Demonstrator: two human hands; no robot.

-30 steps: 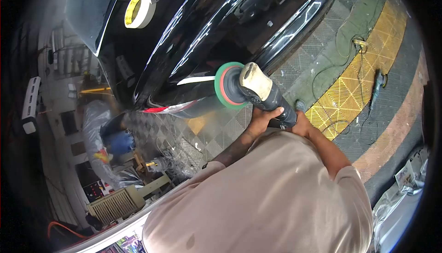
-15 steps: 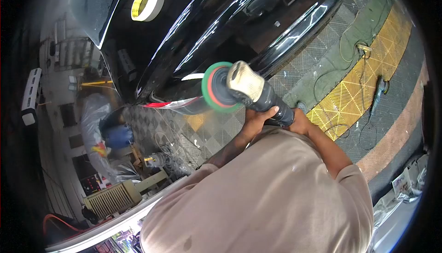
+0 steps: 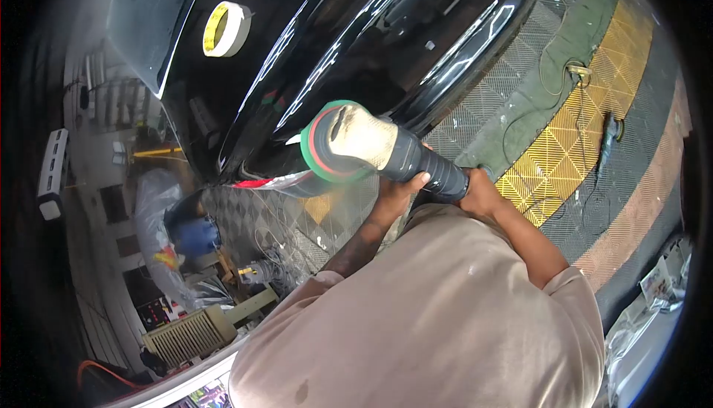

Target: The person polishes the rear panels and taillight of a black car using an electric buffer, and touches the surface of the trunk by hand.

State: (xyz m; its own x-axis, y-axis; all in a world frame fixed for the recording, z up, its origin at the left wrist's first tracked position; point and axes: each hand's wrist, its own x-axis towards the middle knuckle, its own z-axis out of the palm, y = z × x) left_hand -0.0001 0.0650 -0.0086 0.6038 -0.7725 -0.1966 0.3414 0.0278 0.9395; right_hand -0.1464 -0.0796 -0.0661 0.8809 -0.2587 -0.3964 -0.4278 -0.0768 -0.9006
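Observation:
A power polisher (image 3: 405, 157) with a green-edged round pad (image 3: 316, 148) is held in both hands. My left hand (image 3: 401, 191) grips its black body behind the pale, worn head cover, thumb on top. Around the rear end of the polisher my right hand (image 3: 483, 194) is wrapped. The pad is at the lower edge of a glossy black car panel (image 3: 349, 59); whether it touches the surface cannot be made out. A roll of masking tape (image 3: 236, 30) rests on the black bodywork at the upper left.
A cord (image 3: 546, 73) runs over a green mat (image 3: 512, 122) at the right, and a blue-black tool (image 3: 609, 140) lies on the floor tiles. Plastic sheeting (image 3: 154, 222), a blue container (image 3: 194, 237) and a beige grille-fronted unit (image 3: 189, 337) are at the lower left.
The polisher and both hands have shifted left, the pad now overlapping the panel's lower edge more. The car and tape roll appear slightly lower on the left as the view shifted.

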